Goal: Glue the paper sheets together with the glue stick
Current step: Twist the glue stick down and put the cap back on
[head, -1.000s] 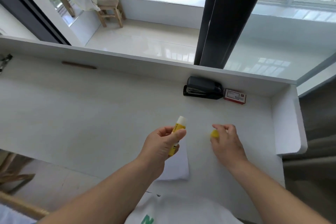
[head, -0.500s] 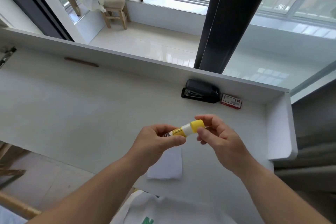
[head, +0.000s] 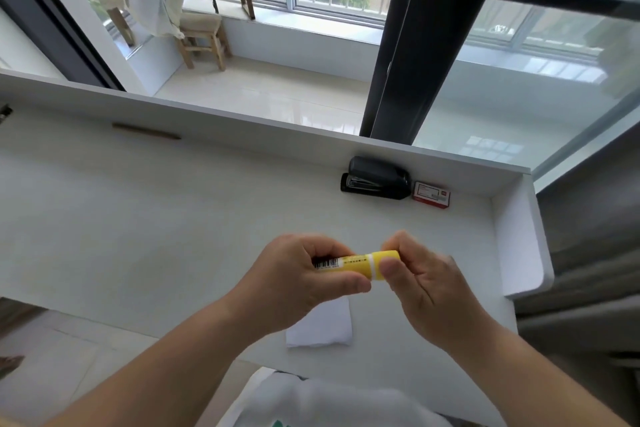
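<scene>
Centrally, above a white worktop (head: 145, 225), both hands hold one glue stick (head: 356, 263) level, clear of the surface. At far left, a thin brown strip (head: 145, 132) lies by the worktop's rear wall. The left hand (head: 301, 284) is closed around the stick's barrel, thumb beneath and fingers curled over the top; a barcode shows between them. The stick's body is yellow, with a white ring just before the yellow cap (head: 384, 263). The right hand (head: 426, 288) pinches the cap between thumb and forefinger, the other fingers loosely bent; whether the cap is fully seated cannot be told. Below the hands, near the worktop's front edge, lies the white paper (head: 322, 329), partly hidden by the left wrist; how many sheets it holds cannot be told. Further right, against the rear wall, a black stapler (head: 375, 178) sits just beside a small red and white box (head: 431, 195). A raised white side panel (head: 519, 236) closes the worktop's right end.
</scene>
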